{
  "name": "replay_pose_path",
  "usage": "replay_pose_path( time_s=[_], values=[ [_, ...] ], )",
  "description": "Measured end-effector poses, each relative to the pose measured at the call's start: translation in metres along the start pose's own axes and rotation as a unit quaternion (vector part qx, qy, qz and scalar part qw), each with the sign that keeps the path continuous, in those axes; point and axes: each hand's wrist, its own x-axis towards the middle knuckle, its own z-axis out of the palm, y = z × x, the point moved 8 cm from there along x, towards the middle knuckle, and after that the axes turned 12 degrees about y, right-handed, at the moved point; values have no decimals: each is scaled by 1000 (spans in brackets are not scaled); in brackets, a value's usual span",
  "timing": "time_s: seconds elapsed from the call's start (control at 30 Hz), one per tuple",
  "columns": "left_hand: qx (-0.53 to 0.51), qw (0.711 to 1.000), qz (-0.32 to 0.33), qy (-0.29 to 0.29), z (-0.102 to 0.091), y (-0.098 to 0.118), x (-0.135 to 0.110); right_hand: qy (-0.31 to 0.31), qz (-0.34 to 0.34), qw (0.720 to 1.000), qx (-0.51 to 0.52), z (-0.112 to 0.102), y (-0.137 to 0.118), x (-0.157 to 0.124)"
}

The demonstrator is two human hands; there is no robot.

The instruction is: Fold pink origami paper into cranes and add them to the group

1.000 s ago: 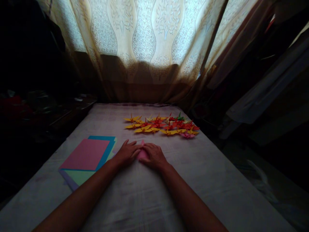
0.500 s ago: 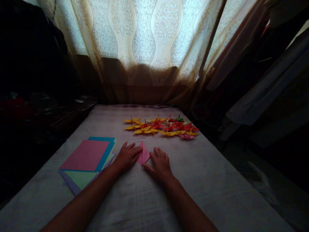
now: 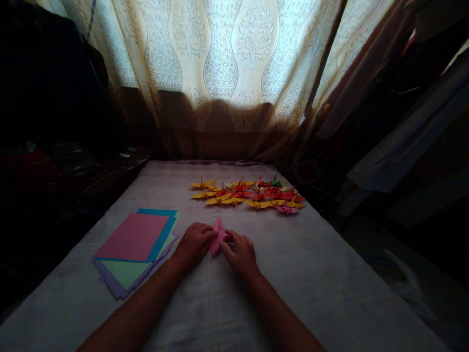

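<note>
Clutter point(image 3: 54, 161) sits in deep shadow at the far left, too dark to name. Next to it begins the pale cloth point(image 3: 205, 313) that covers the flat surface filling the lower view. On the cloth's left part lies a stack point(image 3: 134, 239) of square sheets, fanned a little: pink on top, blue showing at its far and right edges, light green at the near corner, and lilac at the bottom.

Just right of the stack, and apart from it, is the left hand point(image 3: 193, 243), knuckles up, forearm running in from the lower left. Its fingers are curled together, and their tips close on the left edge of the fold point(image 3: 218, 233).

The fold is a small pink piece of paper, narrow and pointed. It is near the middle of the cloth between the two hands, with its tip aimed away from the person.

The right hand point(image 3: 240, 252) meets it from the other side. Its thumb and forefinger pinch the fold's right edge, and the other fingers are bent loosely beside them. The two hands nearly touch at the paper.

Beyond the hands and rightward, well apart from them, cranes point(image 3: 249, 194) lie in a loose band on the cloth. They are mostly yellow and red, with one green and one pink at the right end.

Behind everything hangs a patterned curtain point(image 3: 220, 63), lit from behind. Dark fabric point(image 3: 403, 146) drapes at the far right.
</note>
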Motion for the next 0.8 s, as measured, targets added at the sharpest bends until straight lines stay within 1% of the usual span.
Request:
replay_pose_path(
  time_s=[0.07,0.17,0.23,0.27,0.3,0.37,0.4,0.47,0.53,0.6,0.67,0.73,0.8],
  values=[
    [-21,1000,-2,2,0,1,0,17,7,1000,13,1,-1,0],
    [-59,998,-20,12,-2,2,-1,30,21,999,36,3,4,1],
    [-92,995,-42,22,-4,2,-1,64,4,997,52,-2,6,3],
    [-110,992,-56,28,-6,3,-1,95,-26,994,53,-8,4,4],
    [-131,988,-71,32,-7,4,0,131,-72,988,49,-16,-2,3],
    [-178,978,-104,42,-10,6,2,188,-194,962,31,-30,-22,-3],
    [-203,970,-122,48,-11,7,4,203,-253,946,19,-34,-33,-8],
    [-247,954,-161,62,-12,7,6,207,-342,917,-1,-37,-52,-19],
    [-278,937,-198,74,-10,4,6,195,-384,902,-9,-36,-65,-26],
    [-294,924,-230,78,-6,-1,4,169,-398,902,1,-34,-71,-28],
    [-296,917,-256,79,-1,-9,1,155,-386,909,18,-34,-70,-26],
    [-287,913,-278,75,2,-16,-3,174,-340,924,29,-37,-59,-20],
    [-273,914,-293,68,3,-20,-6,207,-265,942,27,-41,-39,-11]
  ],
)
